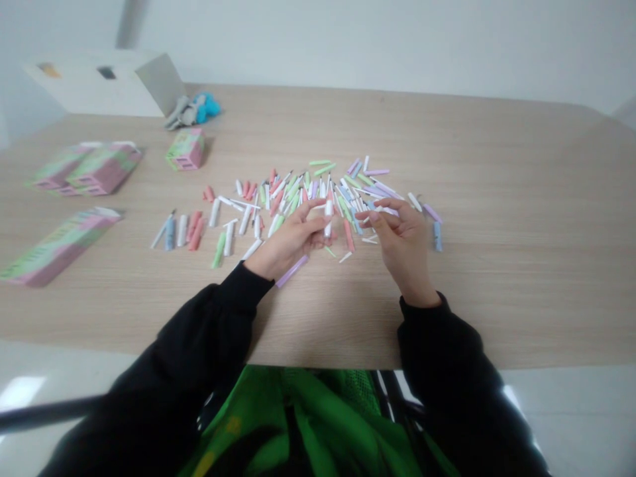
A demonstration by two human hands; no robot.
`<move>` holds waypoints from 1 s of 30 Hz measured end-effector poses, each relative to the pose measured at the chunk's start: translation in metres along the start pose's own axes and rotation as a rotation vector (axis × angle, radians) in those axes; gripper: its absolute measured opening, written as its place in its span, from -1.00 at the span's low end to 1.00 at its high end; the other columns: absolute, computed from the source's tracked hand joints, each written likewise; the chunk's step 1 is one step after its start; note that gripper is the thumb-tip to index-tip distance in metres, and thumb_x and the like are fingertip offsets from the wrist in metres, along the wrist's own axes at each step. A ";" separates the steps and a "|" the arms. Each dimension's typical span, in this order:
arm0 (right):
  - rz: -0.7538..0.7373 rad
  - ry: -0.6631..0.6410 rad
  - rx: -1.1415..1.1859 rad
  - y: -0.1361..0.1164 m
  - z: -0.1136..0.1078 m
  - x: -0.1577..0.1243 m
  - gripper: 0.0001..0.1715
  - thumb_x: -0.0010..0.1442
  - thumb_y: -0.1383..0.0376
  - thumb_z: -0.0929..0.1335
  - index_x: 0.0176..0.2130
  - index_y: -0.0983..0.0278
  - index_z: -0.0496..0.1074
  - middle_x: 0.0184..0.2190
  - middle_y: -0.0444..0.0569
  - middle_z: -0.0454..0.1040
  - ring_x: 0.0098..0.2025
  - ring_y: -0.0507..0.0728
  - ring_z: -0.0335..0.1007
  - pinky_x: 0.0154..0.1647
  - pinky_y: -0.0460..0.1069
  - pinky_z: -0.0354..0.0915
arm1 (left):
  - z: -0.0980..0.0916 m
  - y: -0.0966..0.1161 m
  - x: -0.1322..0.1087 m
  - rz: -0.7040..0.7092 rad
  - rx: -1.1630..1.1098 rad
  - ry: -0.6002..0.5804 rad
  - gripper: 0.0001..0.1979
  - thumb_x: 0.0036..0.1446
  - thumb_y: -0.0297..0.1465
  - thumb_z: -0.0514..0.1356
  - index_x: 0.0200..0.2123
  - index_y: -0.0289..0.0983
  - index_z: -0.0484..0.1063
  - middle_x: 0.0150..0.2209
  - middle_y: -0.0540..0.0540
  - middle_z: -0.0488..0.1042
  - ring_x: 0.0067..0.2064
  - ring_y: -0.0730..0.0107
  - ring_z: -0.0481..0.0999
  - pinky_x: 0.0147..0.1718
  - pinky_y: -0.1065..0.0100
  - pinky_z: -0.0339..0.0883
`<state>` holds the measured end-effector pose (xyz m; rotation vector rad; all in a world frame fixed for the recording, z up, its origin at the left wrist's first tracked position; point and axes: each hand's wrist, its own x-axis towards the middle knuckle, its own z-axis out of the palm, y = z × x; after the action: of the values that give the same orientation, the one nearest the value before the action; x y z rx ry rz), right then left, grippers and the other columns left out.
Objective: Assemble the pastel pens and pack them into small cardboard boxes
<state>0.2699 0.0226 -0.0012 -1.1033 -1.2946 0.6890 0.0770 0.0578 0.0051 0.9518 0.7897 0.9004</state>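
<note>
My left hand (297, 240) pinches a white pen barrel (328, 216) between thumb and fingers, held upright with a reddish part at its upper end. To its right, my right hand (405, 242) has thumb and forefinger pressed together around a thin, light piece too small and blurred to name. Below and beyond both hands spreads a loose pile of pen parts (298, 191) in white, green, pink, purple and blue. A red pen part (348, 235) lies on the table between the hands. Near my left wrist is a purple pen part (292, 271).
Pink and green boxes (104, 169) stand at the left, with a long one (62, 246) nearer me and a small one (187, 149) farther back. Behind them are a white carton (109, 83) and a grey and blue bundle (193, 110). The wooden table (521, 218) meets a wall.
</note>
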 end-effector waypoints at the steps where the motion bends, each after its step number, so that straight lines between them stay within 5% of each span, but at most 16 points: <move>1: 0.004 -0.006 -0.012 0.000 0.000 0.000 -0.79 0.26 0.17 0.44 -0.15 0.18 0.40 -0.39 -0.14 0.64 -0.32 0.11 0.63 -0.17 0.07 0.51 | 0.001 0.002 -0.001 -0.047 -0.050 0.023 -0.56 0.24 -0.57 0.18 0.15 -0.19 0.28 -0.43 0.10 0.44 -0.46 0.54 0.50 -0.41 0.48 0.37; 3: 0.010 -0.021 -0.029 0.001 0.000 -0.001 -0.78 0.27 0.15 0.43 -0.15 0.18 0.39 -0.39 -0.14 0.63 -0.32 0.11 0.63 -0.19 0.07 0.51 | 0.002 0.004 -0.002 -0.123 -0.080 0.027 -0.58 0.24 -0.59 0.16 0.14 -0.22 0.33 -0.51 0.11 0.38 -0.56 0.57 0.41 -0.54 0.53 0.29; 6: 0.015 -0.037 -0.040 0.004 0.000 -0.001 -0.77 0.27 0.15 0.43 -0.14 0.18 0.39 -0.38 -0.13 0.63 -0.34 0.08 0.61 -0.21 0.05 0.51 | -0.001 0.003 0.000 -0.201 -0.039 0.009 -0.85 0.26 -0.57 0.13 -0.16 -0.35 0.48 -0.62 0.10 0.30 -0.65 0.63 0.27 -0.64 0.55 0.18; 9: 0.020 -0.039 -0.041 0.005 0.001 -0.001 -0.79 0.26 0.18 0.43 -0.14 0.19 0.39 -0.37 -0.13 0.64 -0.36 0.07 0.60 -0.22 0.04 0.50 | -0.005 0.002 0.002 -0.242 -0.009 0.047 -0.81 0.29 -0.52 0.09 -0.36 -0.35 0.45 -0.66 0.05 0.30 -0.68 0.62 0.25 -0.66 0.55 0.17; 16: -0.002 -0.037 -0.044 0.005 0.002 -0.002 -0.83 0.25 0.25 0.41 -0.14 0.20 0.38 -0.40 -0.16 0.62 -0.38 0.05 0.59 -0.26 0.02 0.48 | -0.008 0.012 -0.005 -0.308 0.022 0.045 -0.70 0.37 -0.44 -0.03 -0.34 -0.36 0.45 -0.64 -0.03 0.40 -0.65 0.57 0.33 -0.60 0.53 0.25; 23: 0.018 -0.051 -0.114 0.010 0.002 -0.001 -0.82 0.24 0.25 0.41 -0.15 0.19 0.38 -0.39 -0.13 0.63 -0.36 0.09 0.60 -0.29 0.03 0.46 | -0.013 0.002 -0.004 -0.233 0.110 0.009 -0.80 0.35 -0.38 0.09 -0.34 -0.29 0.39 -0.63 0.04 0.33 -0.63 0.57 0.28 -0.60 0.52 0.16; 26: 0.000 -0.018 -0.139 0.011 0.000 0.001 -0.83 0.26 0.25 0.40 -0.13 0.19 0.37 -0.39 -0.13 0.62 -0.35 0.10 0.60 -0.26 0.05 0.47 | -0.014 0.000 -0.008 -0.109 0.208 -0.076 -0.94 0.30 -0.48 0.14 -0.18 -0.27 0.40 -0.57 0.07 0.38 -0.60 0.57 0.31 -0.54 0.49 0.18; 30: -0.012 0.022 -0.079 0.007 -0.002 0.001 -0.79 0.30 0.17 0.41 -0.10 0.17 0.37 -0.33 -0.09 0.65 -0.24 0.14 0.64 -0.11 0.11 0.49 | -0.016 -0.002 -0.015 0.018 0.415 -0.270 -0.47 0.32 -0.51 0.13 0.30 -0.18 0.11 -0.37 0.01 0.57 -0.40 0.41 0.57 -0.27 0.33 0.36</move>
<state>0.2731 0.0258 -0.0067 -1.1629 -1.3177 0.6195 0.0577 0.0488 0.0004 1.4135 0.7476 0.6133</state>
